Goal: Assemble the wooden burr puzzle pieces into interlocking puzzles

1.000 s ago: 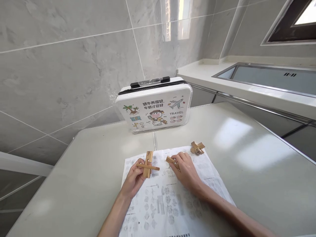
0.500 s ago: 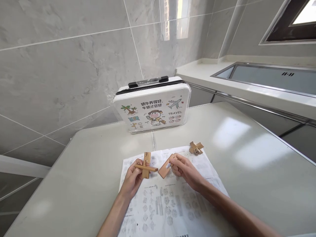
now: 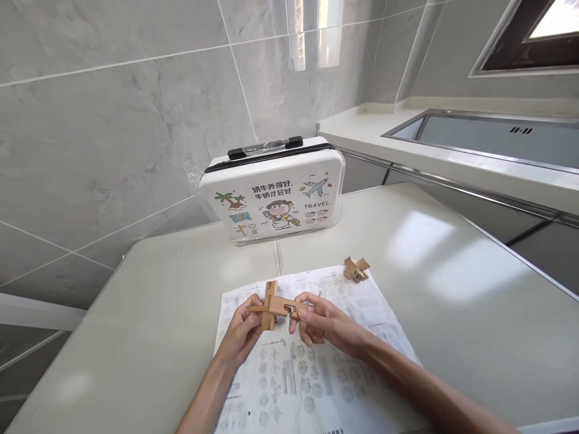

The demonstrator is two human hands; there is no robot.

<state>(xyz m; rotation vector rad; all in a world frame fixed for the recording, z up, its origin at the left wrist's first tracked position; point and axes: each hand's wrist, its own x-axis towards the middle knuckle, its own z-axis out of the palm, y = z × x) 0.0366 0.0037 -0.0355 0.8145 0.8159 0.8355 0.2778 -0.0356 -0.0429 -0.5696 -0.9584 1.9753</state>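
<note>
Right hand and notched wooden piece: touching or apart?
Touching: the head view plainly shows the right hand pinching one end of the notched wooden piece.

One head-worn view, forward and down across the table (image 3: 136,331) toward the tiled wall (image 3: 113,132).

Notched wooden piece (image 3: 278,305), one, in the right hand (image 3: 332,325) — formerly slanted and apart, now nearly level, its free end overlapping the crossed wooden pieces (image 3: 268,322) in the left hand (image 3: 241,330); contact cannot be told. Right hand — shifted nearer the left one; lower fingers, formerly curled, now opened out below the piece.
</note>
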